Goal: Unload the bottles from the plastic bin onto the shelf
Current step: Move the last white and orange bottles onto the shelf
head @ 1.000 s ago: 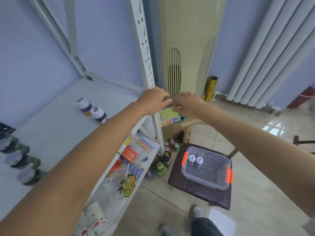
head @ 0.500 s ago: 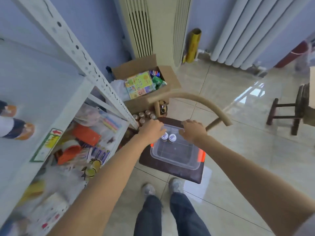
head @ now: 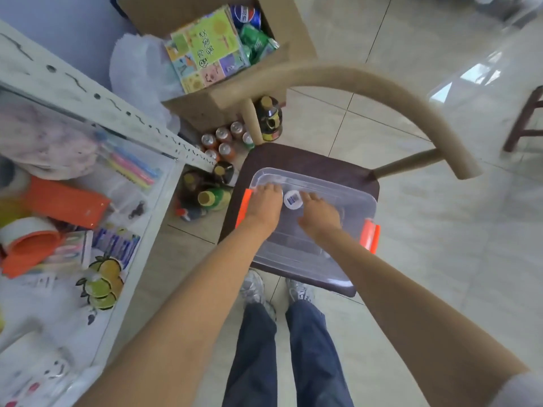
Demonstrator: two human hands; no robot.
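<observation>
A clear plastic bin (head: 346, 198) with orange latches sits on a dark chair seat (head: 308, 160). Both my hands are down inside it at its far left end. One bottle with a white cap (head: 293, 199) stands between them. My left hand (head: 264, 202) has its fingers curled down over the spot where the second bottle stood, and that bottle is hidden beneath it. The fingertips of my right hand (head: 317, 214) touch the right side of the visible bottle. The white metal shelf (head: 139, 251) stands to the left.
The chair's curved tan backrest (head: 367, 83) arches over the bin's far side. Cans (head: 224, 139) and drink bottles (head: 210, 196) crowd the floor between shelf and chair. A cardboard box (head: 223, 92) stands behind them. The lower shelf holds packets and an orange item (head: 64, 201). My feet (head: 276, 292) are near the chair.
I have bent lower over the chair. Both hands have dropped from the bin's rim down inside it; the left one now covers one bottle, the right one reaches the other.
</observation>
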